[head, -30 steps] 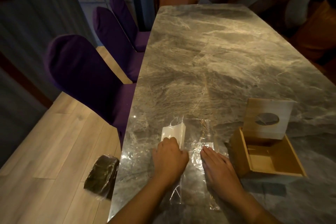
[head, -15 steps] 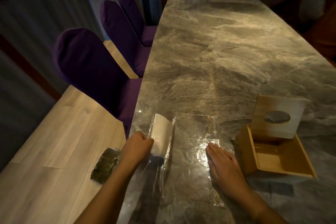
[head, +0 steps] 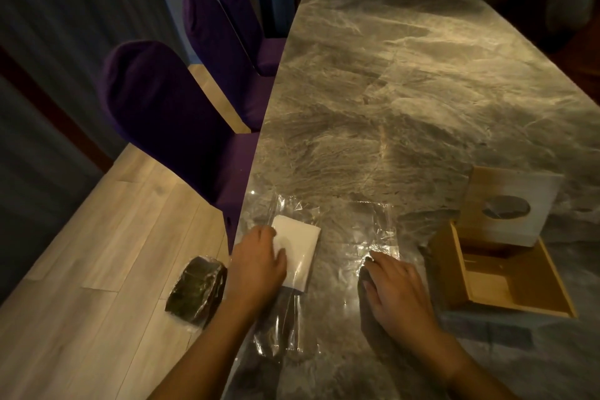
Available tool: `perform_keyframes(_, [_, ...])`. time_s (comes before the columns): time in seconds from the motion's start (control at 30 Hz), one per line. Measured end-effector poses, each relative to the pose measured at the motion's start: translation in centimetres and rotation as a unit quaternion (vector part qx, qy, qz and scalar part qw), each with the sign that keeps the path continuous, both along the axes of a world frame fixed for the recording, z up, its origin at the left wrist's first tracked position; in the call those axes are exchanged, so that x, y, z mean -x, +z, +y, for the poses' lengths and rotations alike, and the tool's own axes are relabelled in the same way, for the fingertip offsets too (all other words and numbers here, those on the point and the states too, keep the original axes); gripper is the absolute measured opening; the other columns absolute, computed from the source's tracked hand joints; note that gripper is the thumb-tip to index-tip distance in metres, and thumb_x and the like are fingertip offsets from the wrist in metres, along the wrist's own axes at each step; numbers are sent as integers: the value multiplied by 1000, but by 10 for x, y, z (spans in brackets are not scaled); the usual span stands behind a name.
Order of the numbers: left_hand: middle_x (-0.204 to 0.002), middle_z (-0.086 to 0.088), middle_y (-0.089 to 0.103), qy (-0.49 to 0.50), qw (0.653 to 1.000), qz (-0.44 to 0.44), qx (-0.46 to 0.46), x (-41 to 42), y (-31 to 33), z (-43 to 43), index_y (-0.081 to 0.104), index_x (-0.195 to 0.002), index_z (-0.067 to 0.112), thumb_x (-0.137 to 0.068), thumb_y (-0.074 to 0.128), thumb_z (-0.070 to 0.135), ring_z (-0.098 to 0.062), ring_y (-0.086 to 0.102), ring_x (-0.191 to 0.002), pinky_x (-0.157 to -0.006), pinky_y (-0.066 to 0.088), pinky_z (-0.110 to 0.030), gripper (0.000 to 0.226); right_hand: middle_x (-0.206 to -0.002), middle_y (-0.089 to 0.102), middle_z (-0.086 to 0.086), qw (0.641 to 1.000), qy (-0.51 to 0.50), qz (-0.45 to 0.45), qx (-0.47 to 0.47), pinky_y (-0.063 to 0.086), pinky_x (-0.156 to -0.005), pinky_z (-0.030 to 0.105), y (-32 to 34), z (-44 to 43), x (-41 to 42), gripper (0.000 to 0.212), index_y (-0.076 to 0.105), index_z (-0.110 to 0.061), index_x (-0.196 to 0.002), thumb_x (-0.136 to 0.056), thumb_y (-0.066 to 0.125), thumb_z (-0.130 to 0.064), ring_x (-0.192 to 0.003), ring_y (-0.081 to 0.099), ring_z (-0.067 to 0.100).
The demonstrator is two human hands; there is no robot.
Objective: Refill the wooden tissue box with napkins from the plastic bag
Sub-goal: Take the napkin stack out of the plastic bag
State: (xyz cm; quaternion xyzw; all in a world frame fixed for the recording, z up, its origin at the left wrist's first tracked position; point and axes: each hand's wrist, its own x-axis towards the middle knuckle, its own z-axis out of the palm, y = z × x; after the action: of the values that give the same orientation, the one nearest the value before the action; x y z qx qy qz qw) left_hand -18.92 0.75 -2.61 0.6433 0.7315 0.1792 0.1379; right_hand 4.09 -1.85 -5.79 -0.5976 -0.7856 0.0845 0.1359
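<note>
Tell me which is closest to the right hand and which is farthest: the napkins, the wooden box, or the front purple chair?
1. Wooden tissue box, just right of the right hand.
2. Napkins, to its left, held by the left hand.
3. Front purple chair, far left, beside the table.

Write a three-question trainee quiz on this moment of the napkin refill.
1. True or false: the wooden tissue box stands open with no napkins inside, and its lid is propped up at its far side.
2. Multiple choice: where is the right hand? A) flat on the plastic bag; B) inside the box; C) lifting the lid.
3. Short answer: what does the left hand hold?

Key: 1 true. 2 A. 3 the white napkin stack.
</note>
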Motion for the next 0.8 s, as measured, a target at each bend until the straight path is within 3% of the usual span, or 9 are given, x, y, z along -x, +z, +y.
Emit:
perform_keyframes(0.1, [-146,-4,39,-98,994,35,20,-14,-11,-2,38,-136,19,-89,51,35,-19,35,-134,-113,24,-35,51,-133,57,7,998,23,-19,51,33,-100,33,7,-4,23,56,57,-13,-122,-83,33,-46,-121,54,24])
perform_keyframes(0.17, [-157,-4,19,-125,987,71,71,-20,-16,-2,24,-144,21,-91,44,43,-20,12,-145,-118,4,-42,61,-154,12,-1,990,56,-22,124,7,-109,35,11,-4,34,75,26,-18,-144,-85,23,-63,-143,13,19])
perform_keyframes(0.23, [-160,-4,3,-119,980,102,119,-25,-18,-1,12,-147,24,-92,36,49,-21,-2,-147,-117,-3,-49,65,-153,-13,-7,980,62,-33,189,-10,-108,31,12,-4,40,93,2,-23,-148,-72,7,-77,-137,-19,11])
perform_keyframes(0.3, [-160,-5,-1,-104,977,114,144,-30,-17,1,8,-148,25,-94,32,48,-23,-5,-147,-115,-1,-54,63,-155,-16,-1,977,61,-39,200,-13,-107,31,14,-3,41,103,-5,-23,-147,-58,-8,-75,-130,-26,10])
perform_keyframes(0.47, [-159,-8,5,-51,981,80,169,-28,-13,10,9,-147,26,-96,31,44,-26,2,-147,-116,9,-56,59,-156,-8,-5,976,71,-46,201,-9,-107,27,12,9,31,103,6,-23,-148,-61,-4,-77,-137,-16,7])
perform_keyframes(0.53, [-157,-11,13,-20,980,83,177,-25,-13,12,9,-147,24,-95,33,47,-29,9,-145,-114,15,-57,62,-159,6,-2,979,76,-50,181,-2,-111,27,12,19,25,84,17,-23,-147,-80,15,-73,-144,-1,12])
perform_keyframes(0.63, [-146,-12,35,-11,973,137,184,-30,-5,13,7,-146,27,-92,34,54,-34,32,-136,-111,11,-63,66,-153,31,0,986,76,-54,139,17,-113,36,14,32,20,52,39,-20,-137,-93,38,-47,-142,23,17])
perform_keyframes(0.73, [-143,-10,40,-59,968,185,161,-37,10,14,18,-145,27,-93,32,51,-33,39,-132,-111,4,-64,58,-135,51,2,994,59,-42,88,30,-103,38,17,34,26,39,56,-17,-119,-89,48,-41,-127,45,21])
perform_keyframes(0.8, [-148,-6,36,-148,969,179,83,-34,13,16,36,-138,25,-95,33,43,-26,30,-139,-116,-2,-53,46,-145,42,6,993,55,-28,99,25,-108,39,14,30,30,47,48,-17,-129,-90,47,-43,-135,36,22])
